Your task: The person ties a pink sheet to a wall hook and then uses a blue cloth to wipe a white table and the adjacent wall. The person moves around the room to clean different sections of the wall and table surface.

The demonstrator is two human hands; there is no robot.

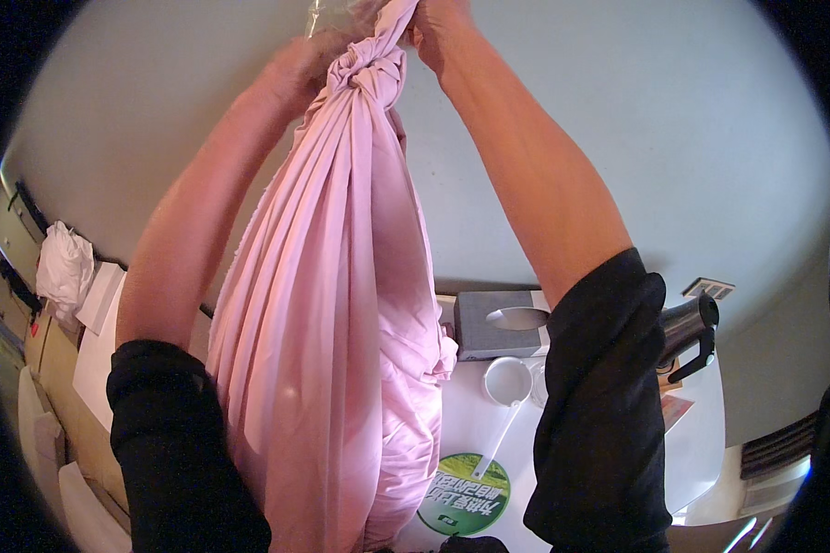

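A pink fabric bundle (318,290) hangs upright before me, gathered into a knot near the top of the head view. My left hand (325,52) is beside the knot, blurred and partly hidden by the cloth. My right hand (439,21) is at the twisted end above the knot, its fingers closed on the fabric at the picture's top edge. Clear plastic (312,17) shows near my left hand; what it belongs to cannot be told. Folds of the bundle hang down over the white table (698,442).
On the table stand a grey tissue box (481,335), a white long-handled pot (507,381), a round green printed disc (467,508) and a dark kettle (688,332). A wall socket (709,287) is at right. A white bag (66,269) lies far left.
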